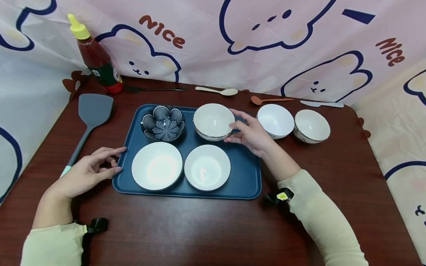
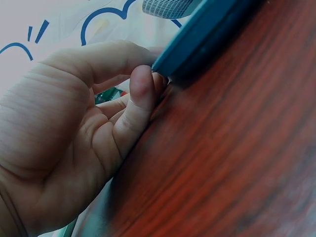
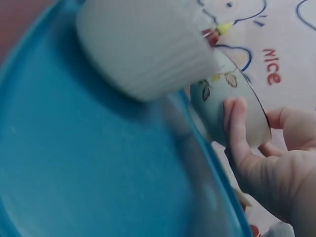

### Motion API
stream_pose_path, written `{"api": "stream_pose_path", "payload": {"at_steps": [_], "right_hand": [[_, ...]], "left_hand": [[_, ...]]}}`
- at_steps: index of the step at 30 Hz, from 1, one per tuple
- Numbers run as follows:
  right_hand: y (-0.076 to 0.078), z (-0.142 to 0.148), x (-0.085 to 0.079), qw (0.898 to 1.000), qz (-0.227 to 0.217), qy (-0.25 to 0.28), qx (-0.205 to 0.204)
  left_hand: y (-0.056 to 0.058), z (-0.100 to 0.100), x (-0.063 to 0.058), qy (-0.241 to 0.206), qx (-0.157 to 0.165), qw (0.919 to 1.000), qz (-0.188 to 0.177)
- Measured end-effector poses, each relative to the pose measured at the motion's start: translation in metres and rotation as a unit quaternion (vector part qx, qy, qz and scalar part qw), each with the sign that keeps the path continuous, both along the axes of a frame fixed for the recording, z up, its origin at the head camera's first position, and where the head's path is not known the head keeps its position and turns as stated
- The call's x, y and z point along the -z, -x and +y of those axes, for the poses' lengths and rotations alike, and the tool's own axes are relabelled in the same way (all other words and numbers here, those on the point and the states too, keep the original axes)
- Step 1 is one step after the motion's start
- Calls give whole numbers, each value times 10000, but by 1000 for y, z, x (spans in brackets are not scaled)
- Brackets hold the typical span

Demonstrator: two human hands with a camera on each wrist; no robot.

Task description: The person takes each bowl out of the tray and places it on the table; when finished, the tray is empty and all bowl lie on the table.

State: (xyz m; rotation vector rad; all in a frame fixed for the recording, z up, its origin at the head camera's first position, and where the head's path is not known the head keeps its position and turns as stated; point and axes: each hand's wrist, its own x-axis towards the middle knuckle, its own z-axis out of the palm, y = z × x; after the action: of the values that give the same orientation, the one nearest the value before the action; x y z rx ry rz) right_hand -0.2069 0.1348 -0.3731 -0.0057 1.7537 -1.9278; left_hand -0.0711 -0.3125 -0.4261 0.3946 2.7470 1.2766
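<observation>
In the head view, my right hand grips the right side of a white bowl at the back right of a blue tray. Leaf patterns show on the outside of this bowl in the right wrist view, with fingers spread along its rim and side. My left hand holds the tray's left edge, its fingertips right at the rim in the left wrist view. Also on the tray are a dark petal-patterned bowl, a larger white bowl and a smaller white bowl.
Two white bowls, one plain and one patterned, stand right of the tray. Behind lie a dark fork, a cream spoon, an orange spoon and a pale knife. At left are a grey spatula and a sauce bottle.
</observation>
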Motion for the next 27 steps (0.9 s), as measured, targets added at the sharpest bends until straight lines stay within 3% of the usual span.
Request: {"api": "stream_pose_path", "payload": {"at_steps": [7,14,21,27], "right_hand": [[-13,10,-14,9994,49,95,339],[-26,27,-24,9988,88,48,489],[-40,51,-24,9990,184,-240,318],[-52,75,-25,9995,298,-113,57]], "left_hand": [[-1,2,-1,-25,12,10000,-25],[-2,3,-4,27,-219,9997,-142],[-2,1,-2,-58,-44,10000,-58],[0,1,-3,-54,5,10000,-42]]}}
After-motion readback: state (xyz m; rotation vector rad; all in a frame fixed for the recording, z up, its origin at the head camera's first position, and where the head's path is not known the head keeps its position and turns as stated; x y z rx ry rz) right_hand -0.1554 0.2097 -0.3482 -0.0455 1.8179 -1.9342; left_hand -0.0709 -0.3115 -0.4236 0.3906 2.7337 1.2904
